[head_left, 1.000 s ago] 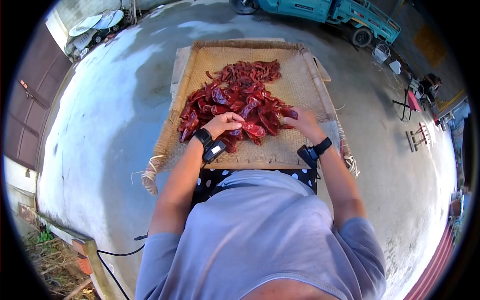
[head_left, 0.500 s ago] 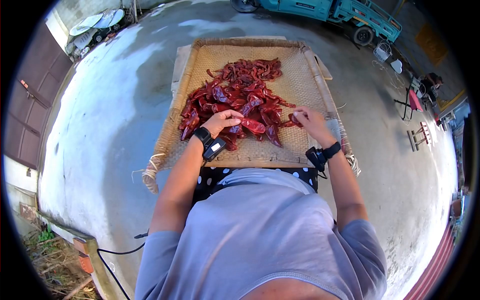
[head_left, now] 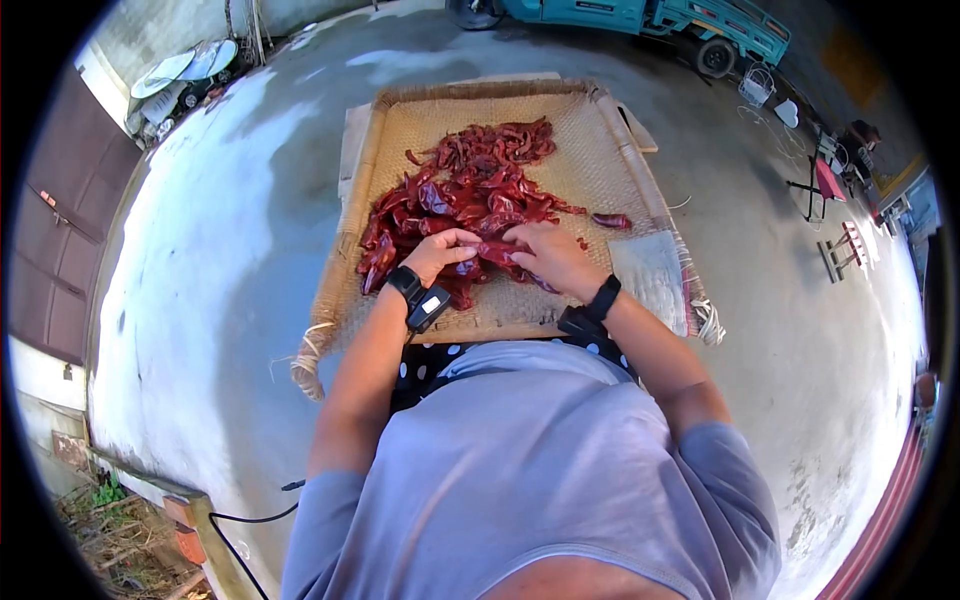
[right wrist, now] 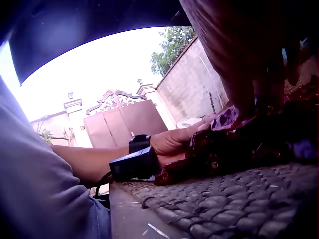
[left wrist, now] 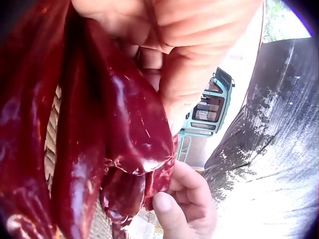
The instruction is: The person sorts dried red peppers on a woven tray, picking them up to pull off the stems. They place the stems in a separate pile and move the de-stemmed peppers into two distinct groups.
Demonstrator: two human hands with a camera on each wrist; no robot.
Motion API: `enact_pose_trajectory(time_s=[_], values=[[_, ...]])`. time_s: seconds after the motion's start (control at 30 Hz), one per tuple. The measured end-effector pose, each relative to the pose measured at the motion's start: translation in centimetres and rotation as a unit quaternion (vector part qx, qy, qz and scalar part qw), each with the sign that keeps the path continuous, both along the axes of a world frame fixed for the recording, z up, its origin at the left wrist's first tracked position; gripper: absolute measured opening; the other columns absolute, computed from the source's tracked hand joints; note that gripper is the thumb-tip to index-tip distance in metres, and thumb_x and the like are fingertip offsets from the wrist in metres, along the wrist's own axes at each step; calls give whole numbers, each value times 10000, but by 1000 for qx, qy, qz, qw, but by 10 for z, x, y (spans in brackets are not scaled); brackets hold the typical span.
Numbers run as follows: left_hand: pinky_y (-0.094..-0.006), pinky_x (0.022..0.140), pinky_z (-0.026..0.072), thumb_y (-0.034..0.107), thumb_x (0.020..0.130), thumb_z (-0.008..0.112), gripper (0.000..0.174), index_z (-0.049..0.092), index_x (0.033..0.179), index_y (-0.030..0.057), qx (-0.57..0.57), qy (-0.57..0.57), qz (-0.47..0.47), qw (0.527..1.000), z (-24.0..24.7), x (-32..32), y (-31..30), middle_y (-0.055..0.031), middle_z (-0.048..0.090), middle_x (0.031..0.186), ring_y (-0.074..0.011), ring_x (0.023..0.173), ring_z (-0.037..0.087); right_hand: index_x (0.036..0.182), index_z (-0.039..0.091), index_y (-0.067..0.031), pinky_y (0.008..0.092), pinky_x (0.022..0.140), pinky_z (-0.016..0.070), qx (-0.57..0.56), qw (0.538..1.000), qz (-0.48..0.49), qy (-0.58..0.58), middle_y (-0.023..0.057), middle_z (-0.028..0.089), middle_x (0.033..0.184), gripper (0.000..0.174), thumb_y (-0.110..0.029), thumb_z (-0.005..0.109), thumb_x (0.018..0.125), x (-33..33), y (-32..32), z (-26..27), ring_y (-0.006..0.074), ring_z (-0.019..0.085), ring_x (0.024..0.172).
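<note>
Between thumb and fingers, my left hand [head_left: 435,257] holds a red chili pepper [head_left: 492,252] at the near edge of a heap of glossy peppers [head_left: 400,218]. My right hand [head_left: 558,260] has come up to the other end of that pepper. Its thumb [left wrist: 163,203] and fingers pinch it in the left wrist view, low beside larger hanging peppers [left wrist: 132,114]. In the right wrist view, the peppers under my fingers are mostly in shadow. A lone dark pepper piece [head_left: 611,221] lies on the weave to the right.
The peppers lie in a shallow woven tray [head_left: 638,165] with a raised rim. Thinner, shrivelled red pieces [head_left: 490,145] form a second pile farther back. A pale patch [head_left: 648,270] covers the tray's near right corner. Beyond stands a teal three-wheeler [head_left: 600,12].
My right hand moved outward with a pepper piece, left it on the weave at the right, then came back left to the pepper in my left hand. The left hand stayed nearly in place.
</note>
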State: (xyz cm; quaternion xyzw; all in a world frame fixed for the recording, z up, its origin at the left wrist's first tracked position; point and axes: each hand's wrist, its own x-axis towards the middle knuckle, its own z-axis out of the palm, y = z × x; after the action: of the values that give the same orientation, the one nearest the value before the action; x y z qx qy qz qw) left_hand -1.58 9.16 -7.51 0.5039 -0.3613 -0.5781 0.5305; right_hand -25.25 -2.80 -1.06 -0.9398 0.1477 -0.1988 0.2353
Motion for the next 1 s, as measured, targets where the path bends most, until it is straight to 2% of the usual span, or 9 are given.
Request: enact_pose_trajectory(time_s=[0.07, 0.1, 0.23, 0.3, 0.5, 0.6, 0.7, 0.93, 1.0], values=[[-229, 770, 565, 91, 911, 713, 281, 628, 1178, 89, 16, 5, 7, 1000, 4, -3, 1, 37, 672, 1007, -67, 847, 654, 1103, 660, -92, 416, 782, 515, 66, 997, 11, 45, 137, 681, 903, 275, -239, 672, 871, 2, 1, 1, 327, 660, 870], [-240, 814, 548, 108, 920, 706, 312, 615, 1218, 85, 9, -12, -7, 1000, 3, -1, 2, 25, 663, 1051, -75, 904, 641, 1127, 662, -106, 373, 719, 515, 56, 998, 6, 34, 109, 677, 842, 280, -225, 681, 875, -1, 3, 4, 268, 661, 779], [-250, 877, 503, 141, 929, 701, 330, 617, 1242, 79, -30, -56, -17, 998, -4, 1, -2, 17, 642, 1102, -81, 988, 598, 1108, 658, -110, 420, 765, 531, -18, 995, -97, 11, 129, 710, 1014, 270, -211, 658, 857, -29, -18, 14, 326, 679, 921], [-256, 916, 470, 159, 931, 701, 333, 622, 1243, 76, -40, -75, -34, 996, -6, 3, -3, 19, 634, 1108, -87, 1024, 575, 1117, 661, -120, 448, 776, 525, -58, 985, -163, 4, 148, 709, 986, 270, -186, 645, 856, -54, -39, 8, 342, 680, 906], [-266, 939, 432, 230, 914, 725, 332, 652, 1205, 87, -24, -90, -34, 995, 0, -2, -2, 14, 639, 1113, -94, 1035, 559, 1115, 669, -126, 457, 885, 494, -190, 925, -292, 149, 144, 693, 1034, 285, -148, 644, 832, -88, -59, -1, 351, 629, 1009], [-270, 920, 436, 269, 892, 745, 361, 660, 1198, 96, -2, -85, -50, 995, 7, -6, -1, 12, 642, 1100, -96, 1020, 562, 1106, 675, -145, 463, 921, 449, -197, 967, -152, 55, 105, 658, 1035, 303, -139, 656, 804, -71, -72, -28, 314, 582, 1057], [-276, 903, 448, 288, 867, 764, 397, 660, 1198, 95, 11, -123, -84, 989, 15, -9, -1, 8, 647, 1083, -102, 1008, 573, 1110, 664, -129, 478, 898, 449, -176, 976, -78, 97, 109, 663, 1042, 336, -114, 660, 774, -55, -51, -26, 317, 590, 1051], [-283, 846, 489, 206, 843, 752, 301, 666, 1091, 59, 12, -156, -133, 979, 9, -11, -6, -44, 670, 1003, -127, 906, 624, 967, 683, -98, 471, 872, 451, -150, 958, -62, 237, 119, 678, 923, 193, -121, 657, 777, -59, -59, -15, 317, 621, 992], [-280, 826, 495, 196, 842, 751, 284, 666, 1076, 59, 4, -183, -130, 975, 1, -10, -10, -35, 671, 975, -122, 890, 625, 935, 689, -95, 473, 848, 461, -198, 947, -128, 216, 125, 675, 907, 156, -136, 652, 789, -73, -65, -9, 324, 626, 959]])
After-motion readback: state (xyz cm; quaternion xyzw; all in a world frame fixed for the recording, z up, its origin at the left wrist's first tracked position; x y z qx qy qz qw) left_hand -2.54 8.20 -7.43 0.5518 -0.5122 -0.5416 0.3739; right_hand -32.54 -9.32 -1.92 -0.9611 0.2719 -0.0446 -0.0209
